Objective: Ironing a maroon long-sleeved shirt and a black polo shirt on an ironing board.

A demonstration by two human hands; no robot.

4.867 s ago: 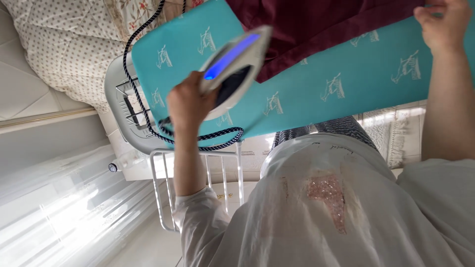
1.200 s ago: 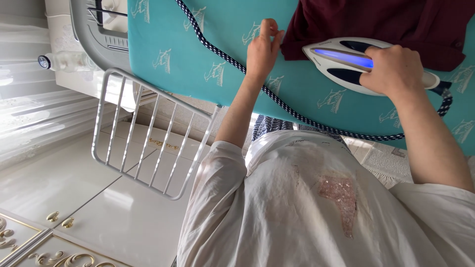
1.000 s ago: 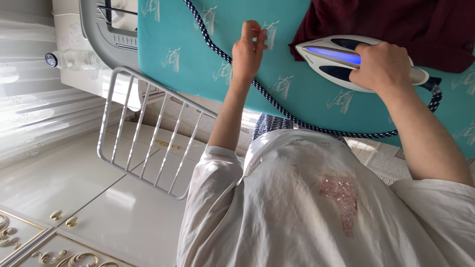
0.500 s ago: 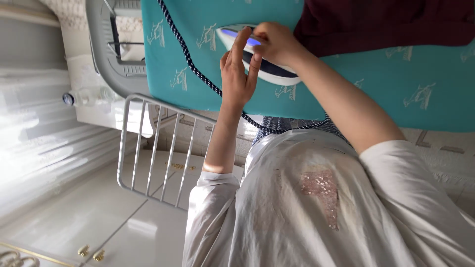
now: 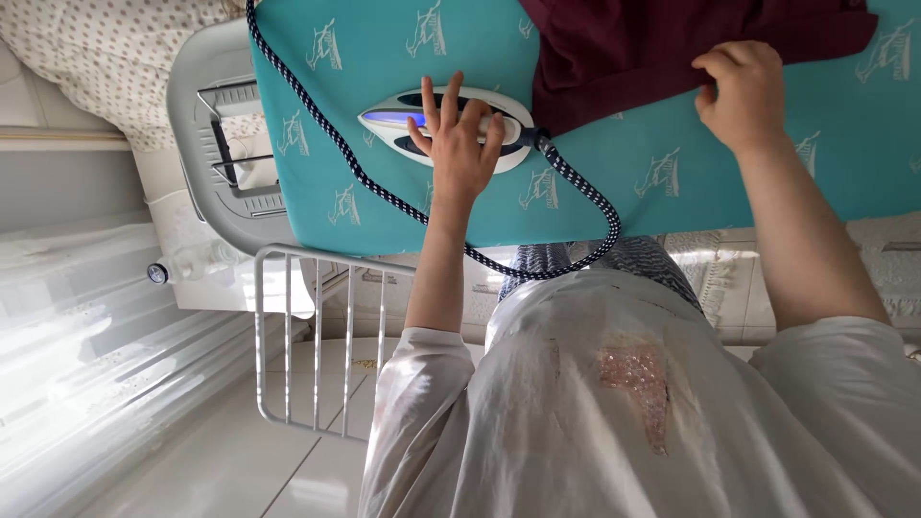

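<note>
Resting with spread fingers on the iron (image 5: 446, 128) at upper centre, the left hand (image 5: 459, 153) lies released; the right hand (image 5: 741, 93) pinches the maroon garment (image 5: 662, 48).

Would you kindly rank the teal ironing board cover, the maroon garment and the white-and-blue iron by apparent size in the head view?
1. teal patterned ironing board cover
2. dark maroon garment, partly cut off at the frame's top
3. white-and-blue steam iron, under the left hand

Head view, single camera: worn on the person's head, facing steeply down over the white-shirted torso onto the teal ironing board (image 5: 767, 173), close range; the board's near edge crosses mid-frame, floor beyond at left.
</note>
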